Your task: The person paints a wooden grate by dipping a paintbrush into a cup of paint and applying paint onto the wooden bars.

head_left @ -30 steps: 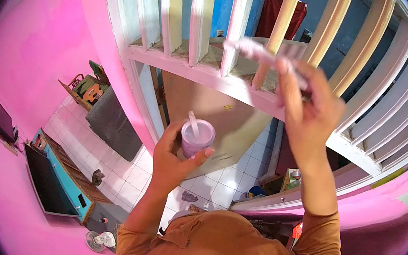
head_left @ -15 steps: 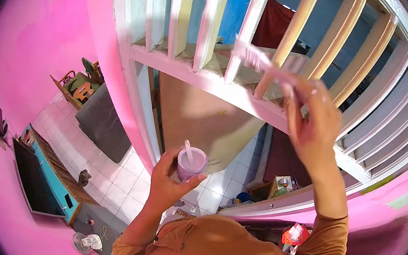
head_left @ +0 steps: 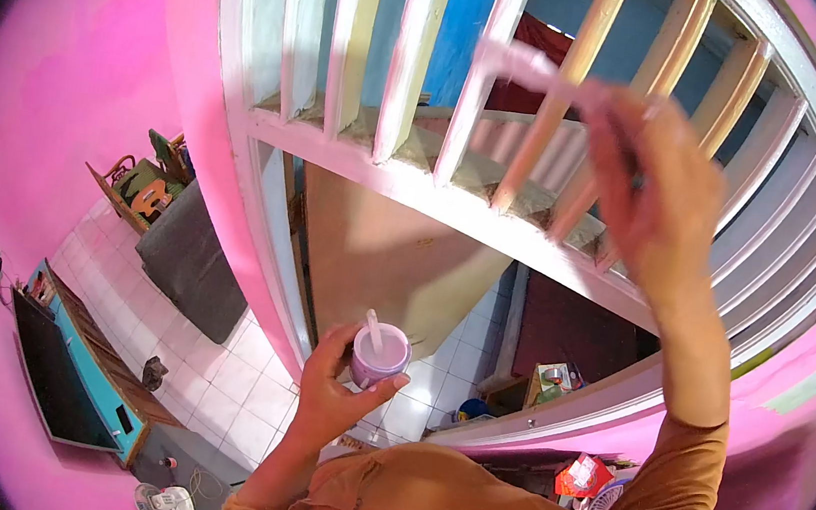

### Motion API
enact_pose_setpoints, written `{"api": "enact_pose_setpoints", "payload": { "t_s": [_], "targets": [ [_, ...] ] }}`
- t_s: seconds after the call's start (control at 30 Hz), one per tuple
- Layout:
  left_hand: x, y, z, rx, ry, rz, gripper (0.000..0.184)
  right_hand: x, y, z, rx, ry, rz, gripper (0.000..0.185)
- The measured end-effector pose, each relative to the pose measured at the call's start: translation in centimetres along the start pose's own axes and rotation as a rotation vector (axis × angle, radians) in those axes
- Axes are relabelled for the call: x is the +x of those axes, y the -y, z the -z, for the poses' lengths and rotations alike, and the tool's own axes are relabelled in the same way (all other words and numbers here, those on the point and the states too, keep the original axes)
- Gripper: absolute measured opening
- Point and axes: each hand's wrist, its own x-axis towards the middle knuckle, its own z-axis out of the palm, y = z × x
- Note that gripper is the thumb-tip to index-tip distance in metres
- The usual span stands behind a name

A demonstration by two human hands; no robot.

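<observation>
My left hand (head_left: 337, 376) is wrapped around a small cup of pale paint (head_left: 381, 365), held upright at chest height. A light-coloured stick (head_left: 373, 329) leans inside the cup and rises over its rim. Raised on the right, my right hand (head_left: 658, 198) grips a paintbrush (head_left: 530, 65), blurred by motion. The bristle end points left and is at a white slat (head_left: 465, 110) of the slatted opening; whether it touches cannot be told. Slats farther right, such as this one (head_left: 556, 101), are yellowish-brown.
Below the slats runs a white crossbar (head_left: 435, 193) over a brown door panel (head_left: 379, 242). Pink wall (head_left: 77, 66) surrounds the frame. On the floor side stand a grey sofa-like piece (head_left: 201, 262), a television (head_left: 63, 372) and a small fan (head_left: 153, 503).
My right hand and the paintbrush have moved upward along the white slat. My left hand still holds the cup, slightly lower in view as the camera shifted.
</observation>
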Motion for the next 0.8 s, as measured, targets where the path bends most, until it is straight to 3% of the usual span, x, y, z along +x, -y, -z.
{"api": "enact_pose_setpoints", "payload": {
  "t_s": [0.13,0.23,0.33,0.43,0.57,0.63,0.67,0.77,0.8],
  "targets": [
    [0.1,-0.2,-0.3,0.011,0.017,-0.010,0.068,4.4,-3.8,1.1,-0.138,-0.135,0.005,0.024],
    [0.0,-0.2,-0.3,-0.017,0.023,0.007,0.067,5.3,-5.2,1.5,-0.289,-0.243,0.115,0.008],
    [-0.1,0.2,-0.3,-0.025,0.004,-0.013,0.065,3.0,-1.3,2.3,0.003,-0.052,-0.010,0.015],
    [-0.3,0.4,-0.1,-0.011,0.001,0.004,0.064,2.7,-0.5,2.1,-0.007,0.099,-0.018,0.016],
    [-0.2,0.5,-0.2,-0.011,0.009,-0.005,0.064,5.7,-4.9,1.3,-0.183,-0.156,0.074,0.023],
    [0.0,0.6,-0.4,-0.011,0.013,-0.007,0.064,7.4,-4.0,2.1,-0.265,-0.131,-0.058,0.020],
    [0.0,0.8,-0.5,-0.017,0.011,-0.009,0.065,8.1,-4.3,1.8,-0.261,-0.223,0.067,0.013],
    [-0.3,1.2,-0.3,0.004,0.015,-0.003,0.065,6.4,-4.0,3.6,-0.006,-0.053,-0.470,0.009],
    [-0.2,1.2,-0.2,0.034,0.019,-0.004,0.066,4.4,-3.4,2.0,-0.080,-0.068,-0.172,0.014]
  ]
}}
